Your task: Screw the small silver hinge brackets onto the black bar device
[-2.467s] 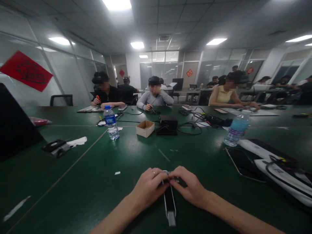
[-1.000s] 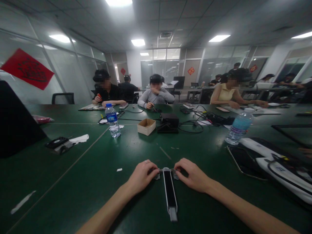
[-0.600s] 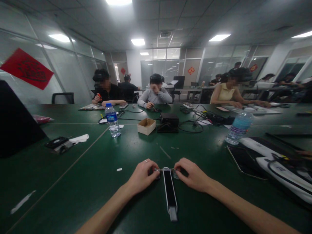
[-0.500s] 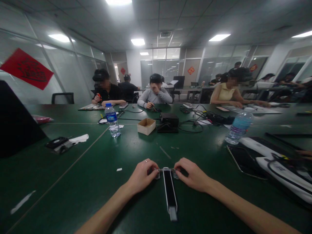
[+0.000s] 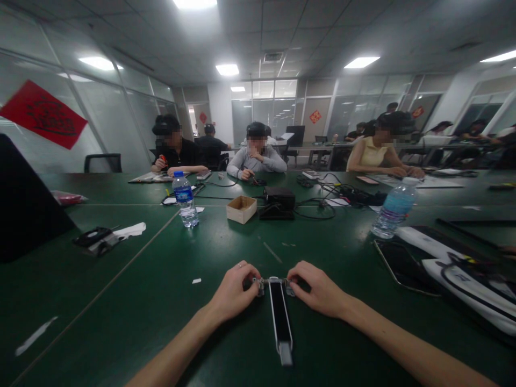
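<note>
A long, narrow black bar with a white rim (image 5: pixel 279 312) lies on the green table, pointing toward me. A pale tab (image 5: pixel 286 355) sticks out of its near end. Small metal brackets flank its far end, one on each side. My left hand (image 5: pixel 234 287), a ring on one finger, pinches the left metal bracket (image 5: pixel 260 287) between thumb and fingertips. On the other side my right hand (image 5: pixel 318 289) has its thumb and fingers closed on the right metal bracket (image 5: pixel 289 288). The fingertips partly cover both brackets.
Ahead stand a small open box (image 5: pixel 241 209), a black device (image 5: pixel 277 203) with cables, and a water bottle (image 5: pixel 185 200). To the right are a larger bottle (image 5: pixel 394 208), a phone (image 5: pixel 405 267) and white equipment (image 5: pixel 475 293). Several people sit across the table.
My left fingers have shifted slightly left, so more of the left bracket shows. My right hand and the black bar look unmoved. Across the table, a person in grey has lowered a hand.
</note>
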### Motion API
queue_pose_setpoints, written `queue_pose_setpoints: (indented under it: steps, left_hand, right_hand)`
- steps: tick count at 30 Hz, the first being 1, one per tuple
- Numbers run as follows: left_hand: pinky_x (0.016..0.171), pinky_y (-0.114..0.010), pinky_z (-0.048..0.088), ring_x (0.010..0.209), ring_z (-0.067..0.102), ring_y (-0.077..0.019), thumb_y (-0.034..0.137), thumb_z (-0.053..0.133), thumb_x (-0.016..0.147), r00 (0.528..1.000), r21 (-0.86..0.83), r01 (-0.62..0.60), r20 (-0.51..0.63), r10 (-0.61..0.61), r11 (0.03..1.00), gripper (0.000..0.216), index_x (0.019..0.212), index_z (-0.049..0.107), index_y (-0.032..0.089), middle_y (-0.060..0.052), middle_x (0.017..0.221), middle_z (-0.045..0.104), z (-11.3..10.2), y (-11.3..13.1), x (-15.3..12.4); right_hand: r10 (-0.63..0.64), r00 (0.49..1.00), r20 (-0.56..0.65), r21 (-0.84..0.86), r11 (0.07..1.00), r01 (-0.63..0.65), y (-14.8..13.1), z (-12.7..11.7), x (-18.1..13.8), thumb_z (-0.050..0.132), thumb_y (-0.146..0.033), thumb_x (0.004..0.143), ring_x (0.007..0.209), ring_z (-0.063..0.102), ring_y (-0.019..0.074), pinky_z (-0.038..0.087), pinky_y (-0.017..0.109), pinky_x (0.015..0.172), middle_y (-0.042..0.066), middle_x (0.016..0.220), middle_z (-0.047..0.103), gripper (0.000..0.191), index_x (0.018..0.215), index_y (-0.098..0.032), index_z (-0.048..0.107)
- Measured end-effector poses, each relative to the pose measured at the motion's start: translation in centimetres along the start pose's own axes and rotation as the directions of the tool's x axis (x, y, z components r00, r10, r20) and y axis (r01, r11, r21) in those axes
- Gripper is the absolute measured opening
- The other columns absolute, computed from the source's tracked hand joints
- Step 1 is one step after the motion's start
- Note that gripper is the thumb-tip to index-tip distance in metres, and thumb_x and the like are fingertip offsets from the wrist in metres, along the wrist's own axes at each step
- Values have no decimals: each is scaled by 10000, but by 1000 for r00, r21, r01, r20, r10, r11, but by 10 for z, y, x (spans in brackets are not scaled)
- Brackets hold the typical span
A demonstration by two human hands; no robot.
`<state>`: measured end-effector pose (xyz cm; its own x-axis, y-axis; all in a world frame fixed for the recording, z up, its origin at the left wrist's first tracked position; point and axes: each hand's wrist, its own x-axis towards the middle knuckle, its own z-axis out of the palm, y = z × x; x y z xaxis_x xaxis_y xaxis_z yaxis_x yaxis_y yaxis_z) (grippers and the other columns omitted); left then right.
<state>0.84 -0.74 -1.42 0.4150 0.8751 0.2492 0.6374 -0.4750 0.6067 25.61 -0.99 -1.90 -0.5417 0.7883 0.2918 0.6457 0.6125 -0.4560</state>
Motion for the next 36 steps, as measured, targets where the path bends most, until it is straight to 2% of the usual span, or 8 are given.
queue_pose_setpoints:
  steps: [6,11,14,17,22,28,32,36]
  left_hand:
    - [749,-316,459,818,575,-194,270,462,900,1000,60,8,17,-9,998,221,879,662,179,-56,896,579,1,2,-1]
    - [701,-282,460,775,556,-174,235,544,834,1000,-8,7,-8,-7,1000,125,864,655,187,-35,878,568,1,3,-1]
    - [687,-287,454,759,554,-174,250,522,858,999,-5,27,-30,-28,1000,156,890,657,179,-41,884,567,2,3,-2]
    - [708,-302,448,791,563,-189,269,495,884,999,21,36,-2,-36,999,194,875,665,175,-51,882,573,3,3,-1]
    - [686,-280,449,767,549,-176,233,566,814,1000,-4,29,-1,-29,1000,102,854,642,178,-31,864,562,1,3,-1]
    - [766,-328,453,834,560,-200,295,492,888,998,62,49,38,-51,997,189,885,644,181,-53,923,567,2,4,-2]
    - [728,-302,454,817,554,-190,255,539,848,998,36,43,45,-45,998,116,897,616,183,-41,917,561,1,5,-2]
    - [746,-315,450,825,557,-195,279,504,884,998,58,36,40,-38,998,149,914,616,184,-46,920,560,1,5,-2]
  right_hand:
    - [-26,999,-27,0,1000,26,2,2,0,514,-167,865,770,553,167,468,298,678,56,861,608,102,921,-165,599]
    - [-40,999,-31,-1,999,40,3,3,0,509,-169,867,770,547,169,461,300,682,54,850,605,103,923,-166,595]
    - [-35,999,-31,2,999,35,3,3,0,505,-172,871,769,547,168,459,297,676,54,852,604,104,921,-167,596]
    - [-34,999,-31,4,999,34,3,3,0,506,-173,871,768,547,166,460,293,674,55,854,603,103,920,-166,596]
    - [-22,1000,-14,-9,1000,21,1,1,1,515,-163,871,774,551,168,464,296,677,56,860,604,93,919,-161,596]
    - [-19,1000,-9,-11,1000,19,0,0,0,510,-164,878,770,553,169,472,303,673,53,861,603,98,926,-164,595]
    - [-12,1000,-5,-9,1000,12,0,0,0,515,-166,876,773,558,169,475,299,673,52,867,604,97,928,-168,596]
    - [-21,1000,-15,-7,1000,21,0,1,0,518,-155,872,770,558,170,469,297,674,54,856,604,93,919,-160,598]
